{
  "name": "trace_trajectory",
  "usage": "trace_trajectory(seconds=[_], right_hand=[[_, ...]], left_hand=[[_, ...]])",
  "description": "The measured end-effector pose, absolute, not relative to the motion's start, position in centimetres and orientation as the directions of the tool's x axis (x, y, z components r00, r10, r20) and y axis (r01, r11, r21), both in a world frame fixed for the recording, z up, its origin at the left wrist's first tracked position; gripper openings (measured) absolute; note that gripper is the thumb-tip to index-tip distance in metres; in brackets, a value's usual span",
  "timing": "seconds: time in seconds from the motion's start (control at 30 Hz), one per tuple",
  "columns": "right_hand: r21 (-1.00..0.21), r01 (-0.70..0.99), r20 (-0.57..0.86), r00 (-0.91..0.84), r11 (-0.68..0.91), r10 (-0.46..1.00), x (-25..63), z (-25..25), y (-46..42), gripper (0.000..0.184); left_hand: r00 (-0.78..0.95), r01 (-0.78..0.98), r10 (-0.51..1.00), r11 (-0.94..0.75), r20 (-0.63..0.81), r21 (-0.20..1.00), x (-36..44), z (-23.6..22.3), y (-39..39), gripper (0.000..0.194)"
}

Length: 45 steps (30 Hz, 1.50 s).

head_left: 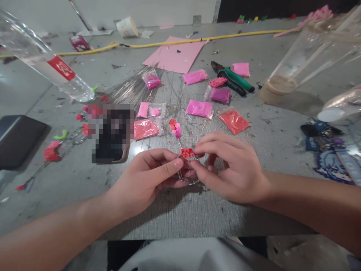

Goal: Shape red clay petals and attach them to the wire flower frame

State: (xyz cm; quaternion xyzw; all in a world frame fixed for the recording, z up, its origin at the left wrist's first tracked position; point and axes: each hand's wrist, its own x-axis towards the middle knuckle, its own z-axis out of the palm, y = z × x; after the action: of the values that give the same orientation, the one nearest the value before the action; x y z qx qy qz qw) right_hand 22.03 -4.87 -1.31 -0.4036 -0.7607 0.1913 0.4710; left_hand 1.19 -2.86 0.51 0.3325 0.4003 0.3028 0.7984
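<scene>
A twisted wire loop (193,183) carries a lump of red clay (187,153) at its top. From the loop a wire stem rises to a small cluster of red and pink clay balls (175,128). My left hand (149,171) is closed around the left side of the loop, its thumb against the red clay. On the other side my right hand (232,167) pinches the right edge of that clay between thumb and fingers. Just beyond lie packets of clay, among them a pink packet (199,108) and a red packet (234,120).
Green-handled pliers (232,79) lie behind the packets, near a bundle of thin wires (132,86). A phone (114,135) and a water bottle (50,60) are at left. To the right stand a plastic cup (282,81) and some keys (321,130). A yellow cable (169,43) crosses the back.
</scene>
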Motion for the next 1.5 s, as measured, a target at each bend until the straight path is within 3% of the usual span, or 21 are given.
trace_trajectory(seconds=[0.13,0.27,0.37,0.43,0.8,1.03,1.23,1.37,1.43,1.5], right_hand=[[-0.811,0.306,0.454,-0.211,0.499,0.866,22.3,-1.2,-4.6,0.011],[-0.996,0.0,0.089,-0.226,0.091,0.97,22.4,-1.1,-4.3,0.005],[-0.97,-0.16,-0.122,-0.333,-0.184,0.935,22.3,-1.2,-4.1,0.013],[-0.948,-0.193,-0.169,-0.367,-0.252,0.915,22.2,-1.2,-4.0,0.014],[-0.952,-0.095,-0.234,-0.389,-0.292,0.891,22.4,-0.8,-4.0,0.017],[-0.948,-0.175,-0.186,-0.375,-0.266,0.908,22.1,-0.7,-4.1,0.017],[-0.959,-0.125,-0.191,-0.371,-0.252,0.909,21.9,-0.6,-4.0,0.011],[-0.943,-0.155,-0.249,-0.26,-0.294,0.933,22.0,-0.9,-3.8,0.018],[-0.966,-0.149,-0.192,-0.148,-0.213,0.97,22.2,-1.1,-3.8,0.016],[-0.998,-0.055,-0.001,-0.094,-0.006,0.996,22.4,-1.2,-3.9,0.009]], left_hand=[[0.488,-0.216,0.739,0.619,-0.465,0.755,1.1,0.4,-2.7,0.011],[0.478,-0.19,0.723,0.64,-0.499,0.745,1.2,0.5,-2.4,0.016],[0.478,-0.16,0.71,0.649,-0.517,0.744,1.3,0.7,-2.4,0.018],[0.48,-0.147,0.704,0.653,-0.524,0.743,1.3,0.8,-2.5,0.018],[0.515,-0.067,0.704,0.601,-0.489,0.796,0.8,0.6,-2.7,0.011],[0.494,-0.054,0.705,0.61,-0.51,0.791,0.9,0.7,-2.6,0.014],[0.486,-0.035,0.707,0.603,-0.514,0.797,0.9,0.5,-2.3,0.012],[0.471,0.018,0.707,0.591,-0.528,0.807,0.8,0.5,-2.0,0.015],[0.459,0.013,0.726,0.571,-0.513,0.821,0.7,0.4,-1.8,0.018],[0.461,-0.001,0.737,0.557,-0.494,0.83,0.7,0.2,-1.7,0.019]])
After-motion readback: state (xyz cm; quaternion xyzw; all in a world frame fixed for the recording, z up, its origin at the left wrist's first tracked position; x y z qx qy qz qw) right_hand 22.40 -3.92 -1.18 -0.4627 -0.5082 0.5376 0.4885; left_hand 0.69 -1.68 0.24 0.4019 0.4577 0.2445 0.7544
